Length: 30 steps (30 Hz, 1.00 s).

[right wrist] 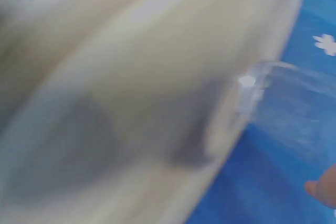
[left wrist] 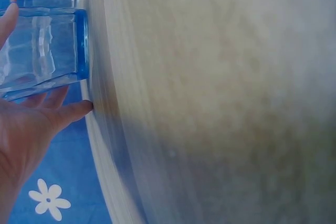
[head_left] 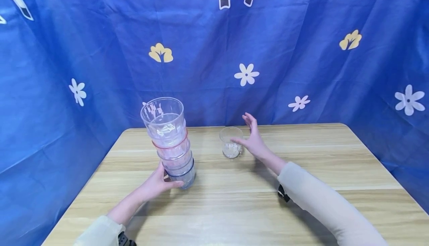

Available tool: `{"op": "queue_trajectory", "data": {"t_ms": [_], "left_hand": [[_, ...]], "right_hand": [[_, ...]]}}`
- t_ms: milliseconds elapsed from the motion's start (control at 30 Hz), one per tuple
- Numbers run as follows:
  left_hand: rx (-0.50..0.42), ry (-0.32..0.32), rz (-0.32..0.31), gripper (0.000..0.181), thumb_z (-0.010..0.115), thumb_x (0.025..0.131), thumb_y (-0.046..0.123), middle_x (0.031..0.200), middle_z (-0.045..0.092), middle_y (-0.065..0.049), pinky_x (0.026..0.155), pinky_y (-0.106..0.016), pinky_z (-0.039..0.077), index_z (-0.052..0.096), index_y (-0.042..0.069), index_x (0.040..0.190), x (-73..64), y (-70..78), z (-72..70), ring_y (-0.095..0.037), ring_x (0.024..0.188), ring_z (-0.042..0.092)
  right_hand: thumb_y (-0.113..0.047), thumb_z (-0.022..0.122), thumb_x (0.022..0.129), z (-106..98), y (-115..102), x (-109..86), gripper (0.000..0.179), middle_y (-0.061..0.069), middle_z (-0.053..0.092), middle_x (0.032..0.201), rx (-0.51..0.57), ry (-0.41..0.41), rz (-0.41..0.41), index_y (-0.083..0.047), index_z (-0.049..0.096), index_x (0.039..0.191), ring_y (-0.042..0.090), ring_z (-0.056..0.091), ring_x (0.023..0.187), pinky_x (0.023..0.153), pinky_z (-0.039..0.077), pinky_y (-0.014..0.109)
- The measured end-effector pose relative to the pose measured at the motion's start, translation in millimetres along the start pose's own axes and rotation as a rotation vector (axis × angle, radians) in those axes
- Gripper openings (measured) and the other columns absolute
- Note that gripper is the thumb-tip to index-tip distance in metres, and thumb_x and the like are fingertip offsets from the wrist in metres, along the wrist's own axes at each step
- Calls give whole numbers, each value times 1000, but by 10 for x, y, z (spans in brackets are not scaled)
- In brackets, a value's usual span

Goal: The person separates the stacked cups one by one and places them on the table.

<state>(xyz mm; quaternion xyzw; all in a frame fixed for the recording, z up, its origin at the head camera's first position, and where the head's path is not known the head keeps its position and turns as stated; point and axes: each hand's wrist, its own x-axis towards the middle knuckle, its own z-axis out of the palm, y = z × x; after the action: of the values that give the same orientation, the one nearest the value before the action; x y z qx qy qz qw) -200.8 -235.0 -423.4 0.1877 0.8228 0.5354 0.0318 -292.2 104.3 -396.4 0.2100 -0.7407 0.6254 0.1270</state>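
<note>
A tall stack of clear glasses (head_left: pixel 167 130) stands on the left half of the table, with a red band around one and a dark blue band low down. My left hand (head_left: pixel 155 184) holds the stack near its base, thumb in front; most of the fingers are hidden behind it. The left wrist view shows the blue-tinted bottom glass (left wrist: pixel 44 48) beside that hand (left wrist: pixel 26 135). Farther back, a single clear glass (head_left: pixel 231 147) stands upright. Beside it is my right hand (head_left: pixel 253 139), fingers spread and thumb extended. In the right wrist view a gap separates the thumb from the blurred glass (right wrist: pixel 289 103).
The wooden table (head_left: pixel 221 208) has a back edge just behind the single glass. A blue curtain (head_left: pixel 201 71) with flower prints hangs behind and at both sides.
</note>
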Motion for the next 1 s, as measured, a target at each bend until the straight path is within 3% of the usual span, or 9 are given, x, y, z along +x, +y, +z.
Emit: {"op": "queue_trajectory", "data": {"t_ms": [100, 200, 267, 500, 667, 1000], "left_hand": [[-5, 1, -1, 92, 80, 78, 6, 142, 37, -27, 101, -56, 43, 19, 6, 147, 7, -4, -1, -50, 129, 37], [-6, 1, -1, 92, 80, 78, 6, 142, 37, -27, 101, -56, 43, 19, 6, 147, 8, -4, -3, -50, 130, 36], [-5, 0, -2, 92, 80, 78, 7, 143, 37, -27, 100, -56, 43, 19, 6, 147, 7, -1, -3, -50, 130, 36], [2, 2, -22, 92, 80, 78, 7, 143, 36, -27, 101, -55, 43, 19, 6, 147, 1, 15, -5, -50, 130, 36], [-3, -4, -24, 92, 80, 79, 8, 144, 36, -27, 101, -56, 42, 18, 6, 147, 1, 20, -8, -50, 131, 35], [-14, -19, -5, 92, 79, 79, 7, 143, 35, -28, 100, -56, 43, 18, 6, 147, 0, 10, -19, -50, 130, 36]], "right_hand": [[-25, 83, 77, 13, -199, 41, 100, 19, 30, 152, 70, 12, -83, 1, 18, 149, 31, 25, 141, 117, 18, 46], [-49, 79, 69, 54, -411, 74, 111, 17, 31, 152, 131, 1, -121, 0, 19, 148, 30, 28, 141, 116, 22, 47], [-56, 77, 66, 99, -552, 97, 115, 17, 32, 152, 178, -5, -134, -1, 20, 148, 29, 29, 140, 115, 24, 47], [-60, 77, 66, 327, -957, 148, 115, 17, 34, 150, 300, -65, -195, -1, 20, 147, 31, 32, 139, 112, 31, 44], [-63, 74, 67, 520, -1145, 156, 114, 17, 34, 151, 320, -130, -234, -3, 21, 147, 28, 35, 138, 111, 34, 41], [-62, 72, 73, 917, -1297, 179, 108, 16, 33, 152, 307, -260, -290, -3, 21, 148, 22, 38, 136, 109, 38, 39]]}}
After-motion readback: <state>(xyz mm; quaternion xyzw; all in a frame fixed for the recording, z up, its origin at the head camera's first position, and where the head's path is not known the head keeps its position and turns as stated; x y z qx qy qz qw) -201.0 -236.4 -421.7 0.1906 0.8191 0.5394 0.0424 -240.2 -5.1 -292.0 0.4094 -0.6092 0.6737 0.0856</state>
